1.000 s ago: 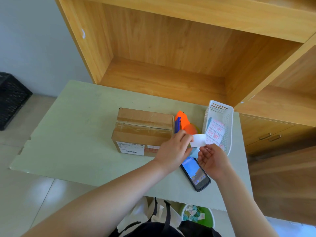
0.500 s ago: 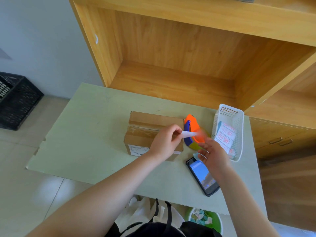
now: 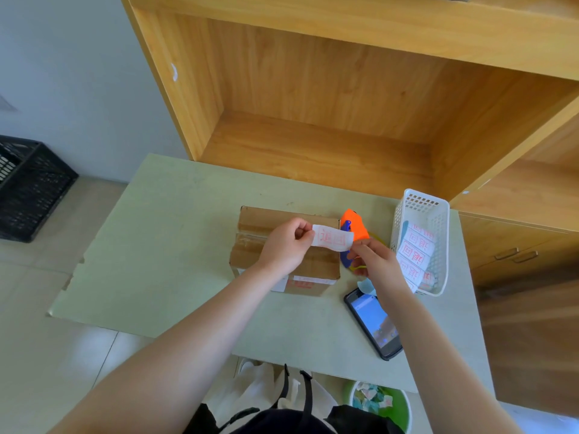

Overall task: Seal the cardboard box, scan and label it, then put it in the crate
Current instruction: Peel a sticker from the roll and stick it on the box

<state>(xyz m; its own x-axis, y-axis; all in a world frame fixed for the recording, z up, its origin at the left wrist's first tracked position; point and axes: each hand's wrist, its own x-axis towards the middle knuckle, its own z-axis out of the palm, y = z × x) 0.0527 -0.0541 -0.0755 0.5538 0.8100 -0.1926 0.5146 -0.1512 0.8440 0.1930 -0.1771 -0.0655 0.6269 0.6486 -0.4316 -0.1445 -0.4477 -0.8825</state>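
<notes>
A taped brown cardboard box (image 3: 253,242) lies on the pale green table (image 3: 175,252). Above the box's right half I hold a white label with red print (image 3: 332,240) stretched between both hands. My left hand (image 3: 286,245) pinches its left end and my right hand (image 3: 372,261) pinches its right end. The label faces up and is not touching the box top. The black crate (image 3: 29,189) stands on the floor at the far left.
An orange and blue tape dispenser (image 3: 354,228) lies right of the box. A white mesh basket (image 3: 421,214) with more red-print labels stands further right. A phone (image 3: 374,324) with a lit screen lies near the table's front edge. A green bin (image 3: 380,405) sits below. Wooden shelves rise behind.
Both hands rose from near the phone to above the box. The label, held mostly by the left hand before, is now turned print-up and stretched between both hands.
</notes>
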